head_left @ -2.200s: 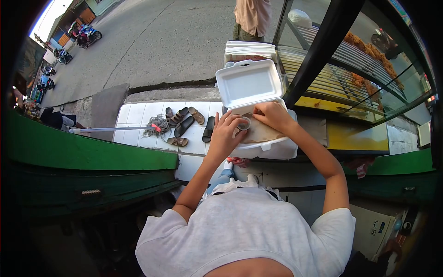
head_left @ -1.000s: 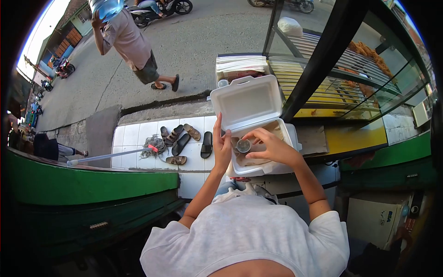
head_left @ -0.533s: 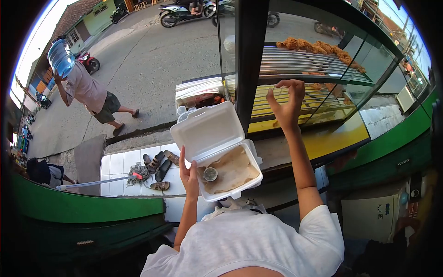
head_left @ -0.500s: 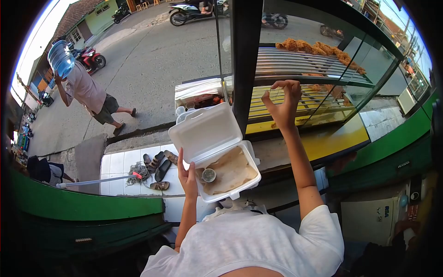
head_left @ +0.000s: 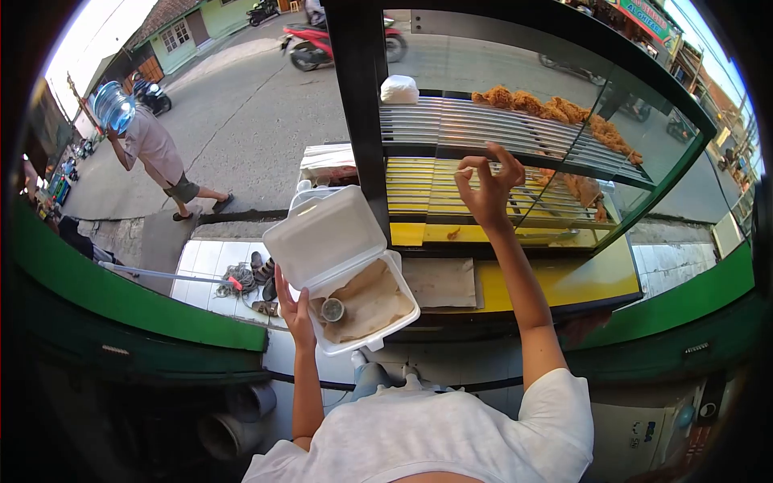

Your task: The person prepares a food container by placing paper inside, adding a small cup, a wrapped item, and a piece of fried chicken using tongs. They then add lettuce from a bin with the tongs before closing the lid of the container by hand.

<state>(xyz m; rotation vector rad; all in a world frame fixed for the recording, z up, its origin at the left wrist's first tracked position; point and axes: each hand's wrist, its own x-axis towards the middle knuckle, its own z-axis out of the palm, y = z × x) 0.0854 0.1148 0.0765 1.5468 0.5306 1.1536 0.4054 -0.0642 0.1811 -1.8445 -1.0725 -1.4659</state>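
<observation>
In my left hand [head_left: 295, 318] is an open white foam takeaway box [head_left: 326, 233], tilted, its lid raised. Brown paper [head_left: 372, 302] lines the base, and a small clear cup [head_left: 332, 310] with dark contents stands in the box's left corner. My right hand [head_left: 489, 189] is raised before the glass display case [head_left: 660, 153], fingers curved and apart, the index tip close to the thumb. Nothing shows between them. Fried chicken pieces [head_left: 527, 102] lie on the upper slatted rack [head_left: 483, 129], and more fried chicken [head_left: 581, 191] sits on the lower level.
A white wrapped bundle [head_left: 399, 89] sits at the upper rack's left end. Brown paper sheets [head_left: 439, 282] lie on the yellow counter [head_left: 547, 282]. Beyond it, a person [head_left: 153, 145] carries a blue water jug [head_left: 114, 107]. Sandals [head_left: 264, 274] and a mop [head_left: 237, 278] are on the tiles.
My view has shifted toward the display case. The box sits further left and lower in view. My right hand's index finger has curled closer to its thumb. A red motorbike now passes.
</observation>
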